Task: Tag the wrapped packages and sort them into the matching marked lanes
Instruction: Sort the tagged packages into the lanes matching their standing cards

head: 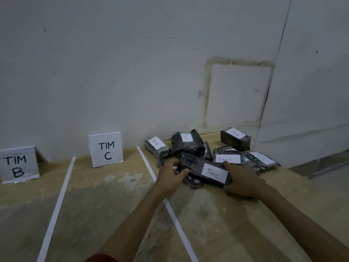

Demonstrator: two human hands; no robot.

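Black plastic wraps the package (pixel 190 165) that both hands hold, and its white tag (pixel 214 173) reads "Tim C". The left hand (pixel 172 176) has its grip closed around the left end, with the thumb on the near edge and the fingers curled over the far side. The right hand (pixel 243 178) has its grip closed around the right end, beside the tag. The package is at the front of a pile, on the right part of the tabletop (pixel 113 205). It lies over a lower black package (pixel 192 181), and I cannot tell if it is lifted or resting on it.

Just behind the right hand lies a second "Tim C" package (pixel 228 157). Further back are three packages tagged "Tim B": a slim one (pixel 156 146) on the left, a bulky one (pixel 187 141) in the middle, and a boxy one (pixel 236 138) near the wall (pixel 132 72). At the right edge of the pile lies a flat package (pixel 262 160) whose tag is too small to read.

The right tape line (pixel 170 205) runs beside the pile, under the left forearm. Left of this line stands the "TIM C" card (pixel 106 149). After the left tape line (pixel 56 210) comes the "TIM B" card (pixel 18 164). A red sleeve (pixel 102 259) shows at the bottom edge.
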